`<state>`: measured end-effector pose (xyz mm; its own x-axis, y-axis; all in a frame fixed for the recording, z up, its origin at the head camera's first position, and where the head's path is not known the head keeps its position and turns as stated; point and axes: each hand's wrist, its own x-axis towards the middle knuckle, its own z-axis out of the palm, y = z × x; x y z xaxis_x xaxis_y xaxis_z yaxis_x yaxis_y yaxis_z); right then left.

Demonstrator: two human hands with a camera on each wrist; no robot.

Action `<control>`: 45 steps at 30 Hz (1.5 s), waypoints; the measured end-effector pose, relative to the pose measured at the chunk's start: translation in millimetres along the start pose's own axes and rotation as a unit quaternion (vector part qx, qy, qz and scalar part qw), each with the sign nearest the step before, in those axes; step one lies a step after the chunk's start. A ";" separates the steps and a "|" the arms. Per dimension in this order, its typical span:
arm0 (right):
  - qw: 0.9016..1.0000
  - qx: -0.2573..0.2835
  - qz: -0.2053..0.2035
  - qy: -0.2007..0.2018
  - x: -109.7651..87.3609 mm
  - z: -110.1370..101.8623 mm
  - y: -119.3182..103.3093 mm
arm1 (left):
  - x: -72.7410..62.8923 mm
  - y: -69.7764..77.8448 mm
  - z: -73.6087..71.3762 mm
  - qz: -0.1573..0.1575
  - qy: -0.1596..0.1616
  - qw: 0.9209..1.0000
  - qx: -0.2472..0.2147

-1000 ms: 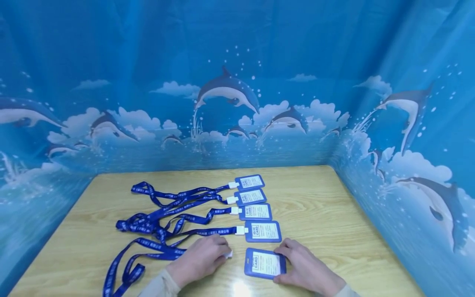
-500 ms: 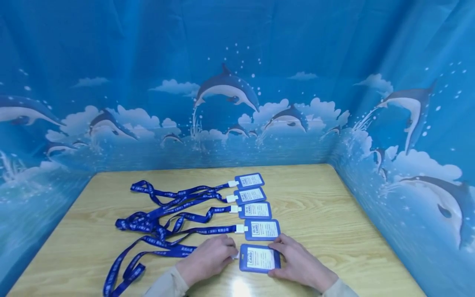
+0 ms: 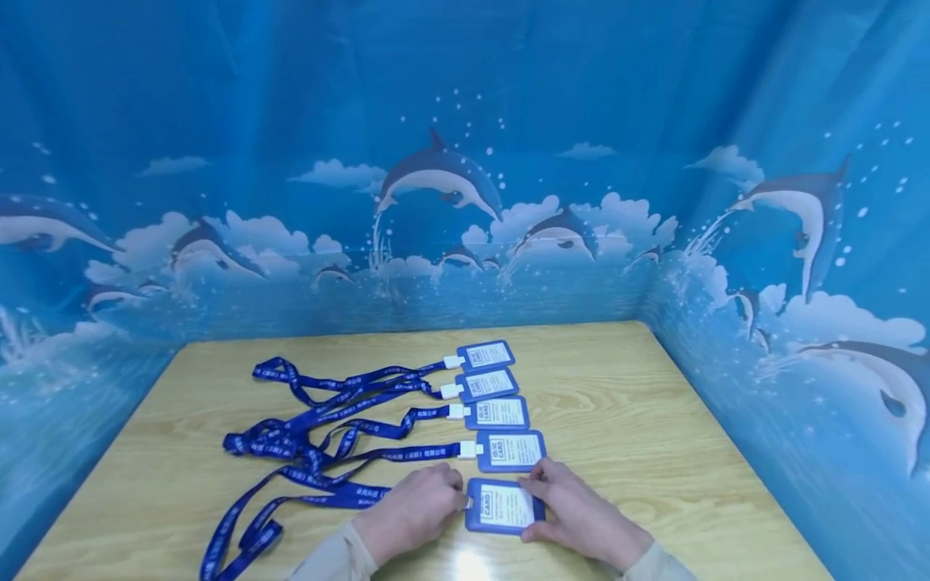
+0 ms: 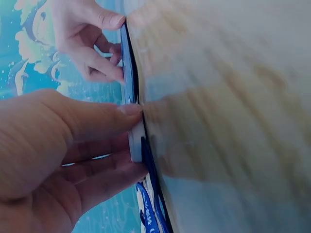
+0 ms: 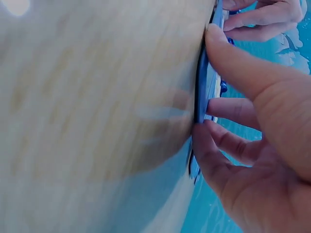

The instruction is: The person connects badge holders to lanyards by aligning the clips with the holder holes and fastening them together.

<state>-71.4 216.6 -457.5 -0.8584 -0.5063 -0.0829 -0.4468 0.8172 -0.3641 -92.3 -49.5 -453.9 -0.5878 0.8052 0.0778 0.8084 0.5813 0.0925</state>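
Observation:
Near the table's front, my right hand [image 3: 584,520] grips the right edge of a blue badge holder [image 3: 506,507] with a white card inside. It lies face up. My left hand [image 3: 416,510] pinches the white clip [image 4: 137,143] of a blue lanyard [image 3: 349,494] at the holder's slotted left end. Clip and holder meet there, but the left thumb and fingers cover the join, so I cannot tell whether it is hooked in. In the right wrist view, thumb and fingers hold the edge of the badge holder [image 5: 201,92] low over the table.
Several badge holders lie in a column behind, the nearest badge holder [image 3: 511,450] close to my right fingertips. Their white clips join tangled blue straps [image 3: 279,440] on the left. The wooden table [image 3: 617,403] backs onto a dolphin-print curtain [image 3: 436,290].
My right hand has slid the badge holder left and slightly away from me. My left hand has brought the clip right, closing the gap between them.

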 end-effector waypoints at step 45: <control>1.000 -0.001 0.003 0.022 -0.9 1.6 -3.3 | -13.5 -0.4 -3.8 -0.026 -0.009 0.999 -0.041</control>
<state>-68.8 213.8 -457.7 -0.8711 -0.4890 -0.0444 -0.4421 0.8204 -0.3626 -84.9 -61.0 -451.2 -0.6274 0.7769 0.0525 0.7714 0.6109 0.1780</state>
